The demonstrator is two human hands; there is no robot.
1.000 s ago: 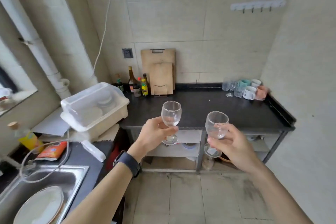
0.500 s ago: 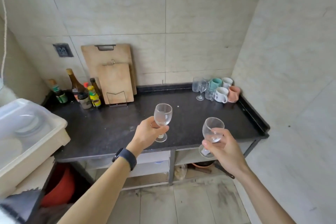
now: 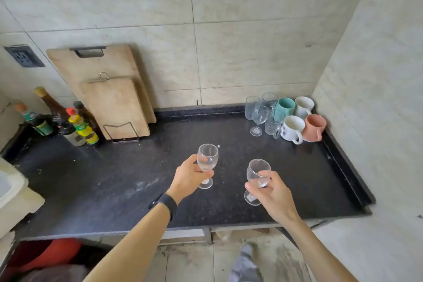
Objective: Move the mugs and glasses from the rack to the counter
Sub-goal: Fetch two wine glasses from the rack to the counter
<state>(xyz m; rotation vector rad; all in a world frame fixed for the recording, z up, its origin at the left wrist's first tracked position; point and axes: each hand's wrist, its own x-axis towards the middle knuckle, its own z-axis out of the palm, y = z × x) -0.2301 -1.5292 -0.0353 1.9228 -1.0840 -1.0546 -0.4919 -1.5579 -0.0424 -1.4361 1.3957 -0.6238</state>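
**Two stemmed glasses held over the counter**

Left hand [image 3: 188,177]: fingers curled around the lower bowl and stem of a stemmed glass [image 3: 207,162], thumb across the front. Glass upright, its foot showing just below the hand. Whether the foot touches the black counter [image 3: 114,178] or hangs just above it cannot be told from this angle. A dark wristband [image 3: 165,204] sits on the left wrist.

Right hand [image 3: 273,197]: closed on a second stemmed glass [image 3: 257,175], fingers wrapped over the bowl from the right side, thumb underneath toward the stem. This glass tilts a little to the left; its foot shows below the thumb (clear of the surface, as far as I can see). The two hands are apart, left one further from the front edge of the counter.

Back right corner of the counter: a cluster of drinkware standing together. Clear tumblers [image 3: 251,107], a wine glass [image 3: 258,119], a small glass mug [image 3: 272,126], a teal mug [image 3: 285,107], two white mugs, one at the rear [image 3: 303,105] and one in front [image 3: 291,129], and a pink mug [image 3: 313,127] by the raised rim.

Back left: two wooden cutting boards [image 3: 109,96] leaning on the tiled wall, with sauce bottles [image 3: 68,121] grouped beside them.
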